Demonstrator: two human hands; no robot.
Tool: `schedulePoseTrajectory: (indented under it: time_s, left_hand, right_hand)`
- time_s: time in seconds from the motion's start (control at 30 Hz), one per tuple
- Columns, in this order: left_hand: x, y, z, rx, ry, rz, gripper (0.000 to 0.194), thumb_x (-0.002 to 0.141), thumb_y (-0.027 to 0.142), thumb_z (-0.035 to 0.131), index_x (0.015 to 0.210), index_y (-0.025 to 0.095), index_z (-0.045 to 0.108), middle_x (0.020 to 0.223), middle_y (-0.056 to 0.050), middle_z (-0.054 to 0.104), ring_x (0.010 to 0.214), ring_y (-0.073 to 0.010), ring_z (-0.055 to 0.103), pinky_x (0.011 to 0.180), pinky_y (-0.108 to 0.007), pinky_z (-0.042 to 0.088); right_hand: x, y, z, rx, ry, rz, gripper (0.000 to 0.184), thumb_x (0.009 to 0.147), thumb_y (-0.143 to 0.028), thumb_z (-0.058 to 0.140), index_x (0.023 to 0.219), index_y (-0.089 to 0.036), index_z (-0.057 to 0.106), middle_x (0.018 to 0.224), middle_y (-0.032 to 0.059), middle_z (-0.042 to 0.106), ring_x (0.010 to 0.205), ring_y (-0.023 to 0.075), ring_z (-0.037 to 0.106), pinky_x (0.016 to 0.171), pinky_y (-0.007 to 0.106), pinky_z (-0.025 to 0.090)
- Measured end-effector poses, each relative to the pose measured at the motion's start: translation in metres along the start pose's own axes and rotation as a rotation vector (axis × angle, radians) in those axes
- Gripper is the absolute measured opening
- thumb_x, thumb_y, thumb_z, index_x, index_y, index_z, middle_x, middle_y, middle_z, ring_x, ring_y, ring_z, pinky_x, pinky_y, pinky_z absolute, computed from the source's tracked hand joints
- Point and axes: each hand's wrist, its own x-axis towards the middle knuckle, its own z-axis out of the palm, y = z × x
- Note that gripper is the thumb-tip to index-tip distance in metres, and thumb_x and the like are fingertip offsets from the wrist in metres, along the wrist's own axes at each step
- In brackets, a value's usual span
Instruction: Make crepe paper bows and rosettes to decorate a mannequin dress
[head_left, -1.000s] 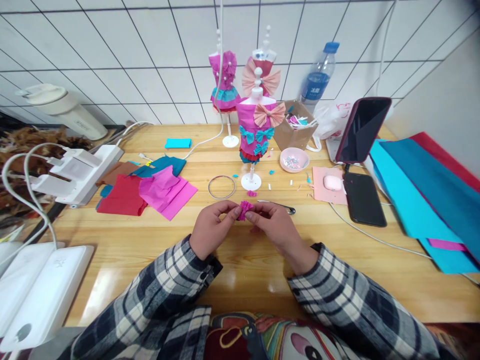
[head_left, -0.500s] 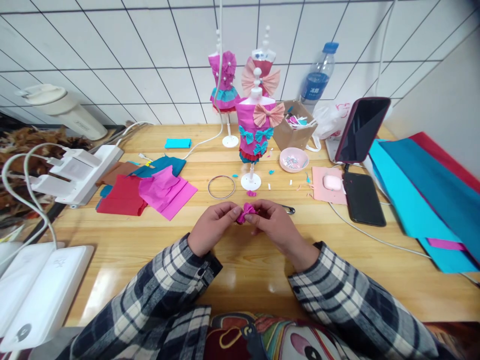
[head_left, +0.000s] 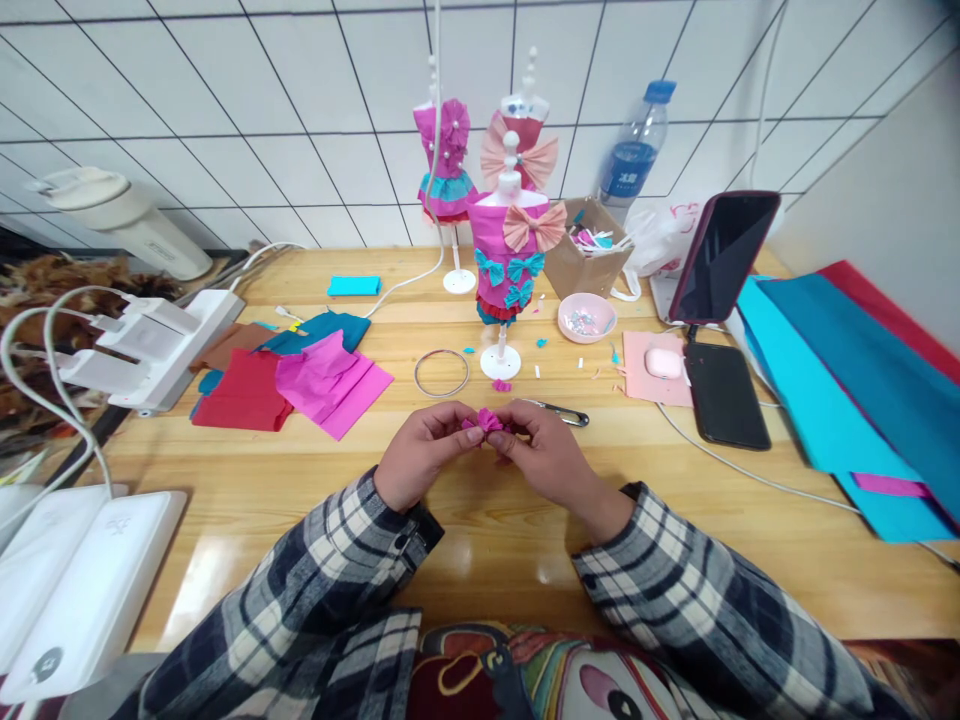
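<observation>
Between my two hands is a small piece of gathered magenta crepe paper (head_left: 489,420), pinched from both sides. My left hand (head_left: 426,447) is closed on its left end, thumb on top. My right hand (head_left: 551,452) grips its right end the same way; part of the paper is hidden by the fingers. Just beyond stands a mini dress form (head_left: 510,225) in a magenta paper top with a peach bow and several turquoise bows. At its base lies a small magenta paper piece (head_left: 501,386). A dark-handled snipping tool or cutter (head_left: 564,412) lies beyond my right hand.
A metal ring (head_left: 442,373) lies left of the stand. Folded magenta paper (head_left: 334,385) and red paper (head_left: 244,392) lie at left, near a power strip (head_left: 180,350). A pink bowl (head_left: 587,318) of beads, a box (head_left: 589,262) and phones (head_left: 726,398) are on the right.
My fingers have shifted on the magenta paper, which is turned and now shows a ruffled top. More of the cutter shows beyond my right hand. The view has moved slightly.
</observation>
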Motion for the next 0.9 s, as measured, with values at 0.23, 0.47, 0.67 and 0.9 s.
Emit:
schedulePoseTrajectory:
  time_s: [0.23,0.47,0.67,0.9]
  left_hand:
    - [-0.001,0.005,-0.002,0.176,-0.070,-0.020,0.021,0.074,0.034,0.070,0.074,0.014,0.064,0.073,-0.002,0.063,0.069,-0.0137,0.053,0.068,-0.026,0.040]
    - [0.001,0.008,-0.001,0.408,-0.164,0.003,0.021,0.076,0.035,0.064,0.073,0.015,0.061,0.072,-0.001,0.059,0.069,-0.0145,0.052,0.066,-0.026,0.041]
    - [0.002,0.007,-0.003,0.527,-0.127,0.052,0.019,0.076,0.033,0.065,0.081,0.015,0.063,0.074,-0.001,0.061,0.071,-0.0150,0.055,0.068,-0.026,0.044]
    - [0.003,0.002,0.006,0.252,0.032,0.020,0.033,0.072,0.036,0.072,0.096,0.015,0.063,0.089,-0.005,0.068,0.083,-0.0176,0.062,0.076,-0.028,0.049]
  right_hand:
    - [0.013,0.006,-0.043,-0.580,0.119,-0.255,0.033,0.083,-0.018,0.054,0.112,-0.028,0.068,0.116,0.0066,0.064,0.108,0.0258,0.055,0.095,0.047,0.042]
    - [0.005,-0.010,-0.040,-0.418,-0.100,-0.255,0.027,0.083,-0.035,0.062,0.108,-0.031,0.070,0.109,0.0029,0.070,0.103,0.0230,0.061,0.092,0.042,0.044]
    - [0.004,-0.010,-0.030,-0.368,-0.057,-0.092,0.010,0.077,-0.030,0.066,0.079,-0.024,0.074,0.069,-0.0004,0.069,0.061,0.0143,0.056,0.060,0.029,0.044]
    - [0.001,-0.007,-0.017,-0.296,0.164,-0.089,0.011,0.076,-0.029,0.065,0.081,-0.020,0.071,0.075,0.0017,0.068,0.057,0.0115,0.052,0.053,0.025,0.041]
